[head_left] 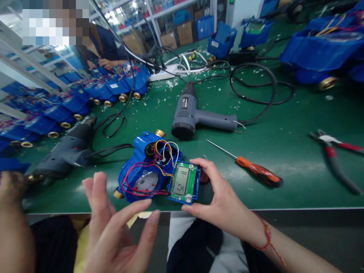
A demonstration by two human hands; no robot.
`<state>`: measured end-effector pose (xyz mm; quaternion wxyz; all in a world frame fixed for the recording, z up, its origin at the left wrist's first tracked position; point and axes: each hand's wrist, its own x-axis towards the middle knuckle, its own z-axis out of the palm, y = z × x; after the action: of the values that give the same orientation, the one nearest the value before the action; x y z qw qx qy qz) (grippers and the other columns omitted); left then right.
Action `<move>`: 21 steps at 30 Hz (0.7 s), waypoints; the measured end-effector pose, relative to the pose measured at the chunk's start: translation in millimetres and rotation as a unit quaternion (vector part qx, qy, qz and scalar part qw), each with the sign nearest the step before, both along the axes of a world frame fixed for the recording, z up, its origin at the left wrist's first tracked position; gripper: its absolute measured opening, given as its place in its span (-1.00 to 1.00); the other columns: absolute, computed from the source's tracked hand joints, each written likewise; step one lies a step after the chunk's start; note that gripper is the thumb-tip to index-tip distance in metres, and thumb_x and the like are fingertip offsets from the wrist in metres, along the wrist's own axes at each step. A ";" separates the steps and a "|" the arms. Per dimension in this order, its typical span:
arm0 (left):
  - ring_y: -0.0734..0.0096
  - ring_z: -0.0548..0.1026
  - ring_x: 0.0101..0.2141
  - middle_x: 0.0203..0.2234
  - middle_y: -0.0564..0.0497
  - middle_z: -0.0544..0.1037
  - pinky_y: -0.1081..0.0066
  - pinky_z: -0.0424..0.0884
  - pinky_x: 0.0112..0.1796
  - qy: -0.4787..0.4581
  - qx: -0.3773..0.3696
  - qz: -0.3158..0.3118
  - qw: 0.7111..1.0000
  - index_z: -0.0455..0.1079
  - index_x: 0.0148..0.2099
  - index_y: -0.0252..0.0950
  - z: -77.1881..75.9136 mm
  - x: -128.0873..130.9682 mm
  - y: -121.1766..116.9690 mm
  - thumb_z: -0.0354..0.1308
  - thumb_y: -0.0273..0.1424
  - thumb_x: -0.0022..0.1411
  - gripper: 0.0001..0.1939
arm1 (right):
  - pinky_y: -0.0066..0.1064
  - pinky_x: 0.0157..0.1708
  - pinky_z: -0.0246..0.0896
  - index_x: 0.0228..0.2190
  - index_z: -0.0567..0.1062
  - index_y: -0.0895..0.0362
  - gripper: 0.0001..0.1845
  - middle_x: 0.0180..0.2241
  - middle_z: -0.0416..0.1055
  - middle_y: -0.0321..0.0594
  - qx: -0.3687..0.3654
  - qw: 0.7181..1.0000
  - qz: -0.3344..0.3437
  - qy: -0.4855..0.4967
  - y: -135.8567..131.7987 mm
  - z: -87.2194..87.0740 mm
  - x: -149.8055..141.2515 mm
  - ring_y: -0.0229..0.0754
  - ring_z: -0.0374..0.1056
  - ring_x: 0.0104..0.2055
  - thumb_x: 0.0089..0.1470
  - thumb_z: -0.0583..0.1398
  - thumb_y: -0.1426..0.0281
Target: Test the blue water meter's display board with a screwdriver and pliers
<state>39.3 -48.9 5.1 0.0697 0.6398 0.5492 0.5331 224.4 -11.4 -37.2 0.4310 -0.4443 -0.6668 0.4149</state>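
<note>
My right hand (217, 191) grips a small blue case that holds a green circuit board (194, 178) with a lit-grey LCD display (182, 181), thumb on the near side and fingers at the far side. Red, yellow and white wires run from the board to an opened blue water meter (129, 178) with brass ends, lying on its side of the bench by the edge. In front of the meter, my left hand (119, 231) is raised with fingers apart and nothing in it. Its thumb and index finger point toward the board without touching it.
A grey heat gun (184, 110) lies beyond the meter, a second heat gun (66, 149) left. An orange screwdriver (260, 172) and red-handled pliers (331, 151) lie right. Several blue meters (58, 113) line the left. A co-worker's arm (13, 216) is at left; another person sits across.
</note>
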 end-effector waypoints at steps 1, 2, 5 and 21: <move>0.03 -0.22 0.38 0.38 0.22 0.01 -0.08 -0.31 0.35 0.074 0.007 -0.014 0.997 0.51 -0.15 -0.15 -3.1 2.6 -1.0 0.29 -0.60 0.07 -0.69 | -0.25 0.08 0.23 0.12 0.13 -0.02 -0.13 0.06 0.26 -0.27 0.008 1.000 0.001 -0.001 0.2 -0.6 -0.4 -0.13 0.25 0.03 -0.12 0.44 0.44; 0.04 -0.32 0.39 0.40 0.24 -0.12 -0.11 -0.38 0.34 0.142 0.006 -0.025 0.989 0.48 -0.11 -0.14 -5.3 4.6 -1.8 0.26 -0.64 0.09 -0.64 | -0.26 0.08 0.23 0.13 0.13 -0.01 -0.14 0.07 0.25 -0.26 0.016 1.000 0.003 0.000 0.4 -1.1 -0.7 -0.12 0.24 0.04 -0.11 0.43 0.43; 0.09 -0.45 0.38 0.41 0.22 -0.35 -0.07 -0.51 0.32 0.269 -0.006 -0.042 0.962 0.34 0.16 -0.01 -8.1 6.2 -2.1 0.24 -0.72 0.09 -0.32 | -0.29 0.07 0.22 0.14 0.12 -0.02 -0.16 0.09 0.25 -0.28 0.030 1.000 0.006 0.004 0.7 -2.7 -1.0 -0.15 0.23 0.06 -0.06 0.42 0.40; 0.22 -0.35 0.39 0.42 0.18 -0.25 -0.03 -0.39 0.34 0.298 0.030 -0.068 0.952 0.40 -0.14 -0.16 -17.8 1.1 2.8 0.17 -0.85 0.04 -0.51 | -0.33 0.09 0.20 0.12 0.13 -0.08 -0.14 0.04 0.24 -0.35 -0.009 1.000 0.012 0.022 -1.3 0.2 1.6 -0.19 0.22 0.02 -0.10 0.43 0.39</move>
<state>40.4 -46.1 -12.7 -0.0806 0.8070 0.4842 0.3284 226.0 -12.7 -37.0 0.4362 -0.4315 -0.6585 0.4357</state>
